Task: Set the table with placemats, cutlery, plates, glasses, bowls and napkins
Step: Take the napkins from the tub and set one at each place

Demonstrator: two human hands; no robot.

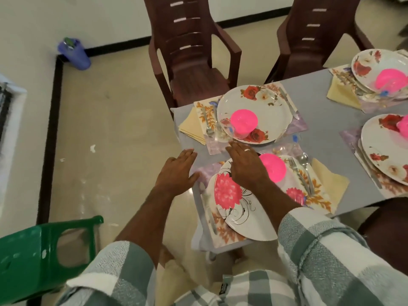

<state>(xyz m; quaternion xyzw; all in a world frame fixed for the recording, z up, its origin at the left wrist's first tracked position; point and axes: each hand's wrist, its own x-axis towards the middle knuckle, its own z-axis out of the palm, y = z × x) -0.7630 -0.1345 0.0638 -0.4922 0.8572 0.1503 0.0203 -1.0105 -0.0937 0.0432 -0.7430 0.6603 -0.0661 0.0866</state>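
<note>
The grey table (318, 100) carries several place settings. Nearest me, a white plate with pink flowers (234, 202) lies on a floral placemat (223, 235) with a pink bowl (273, 167), a fork and spoon (303, 168) and a yellow napkin (333, 184). Beyond it stands a rose-patterned plate (265, 107) with a pink bowl (244, 121), cutlery (209, 120), a clear glass (223, 133) and a napkin (192, 127). My left hand (178, 171) hovers flat over the table's left edge. My right hand (247, 164) stretches flat above the near plate, fingertips near the glass.
Two brown plastic chairs (189, 51) stand at the table's far side. A green chair (44, 246) is at my lower left. Two more settings (379, 69) lie on the right. A blue bottle (74, 53) lies on the floor by the wall.
</note>
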